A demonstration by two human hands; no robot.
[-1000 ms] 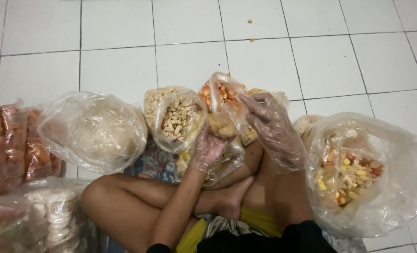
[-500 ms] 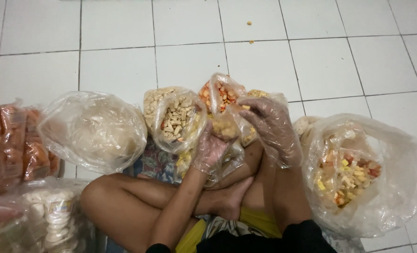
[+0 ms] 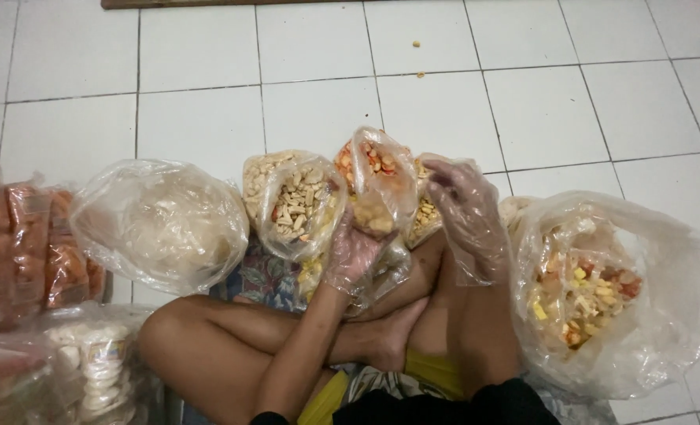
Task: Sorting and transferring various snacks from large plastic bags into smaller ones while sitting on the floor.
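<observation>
Two hands, each in a loose clear plastic glove, are recorded at the centre of the frame, above crossed bare legs on the white tiled floor (image 3: pixel 208 118).

Item held: one small clear plastic bag part-filled with mixed orange, red and pale snack pieces (image 3: pixel 377 185). It is held upright, long axis running from lower centre to upper centre of the frame, mouth uppermost and open. Pale pieces are settled at the bottom, orange-red ones nearer the top.

Left hand (image 3: pixel 354 252): placed directly below the small bag, fingers closed around its lower end.

Right hand (image 3: pixel 468 216): set just to the right of the bag, fingers curled loosely towards its mouth. Whether anything is pinched in them cannot be told; they appear slightly apart from the film. The left hand is the nearer, being in contact.

Adjacent stock, all on the floor:
- clear bag of pale stick-shaped crackers (image 3: pixel 295 205), just left of the held bag;
- large clear bag of pale round crackers (image 3: pixel 161 224), further left;
- packets of orange-red crackers (image 3: pixel 27 244), left edge;
- large clear bag of mixed yellow, red and cream pieces (image 3: pixel 602 291), right of the frame.
</observation>
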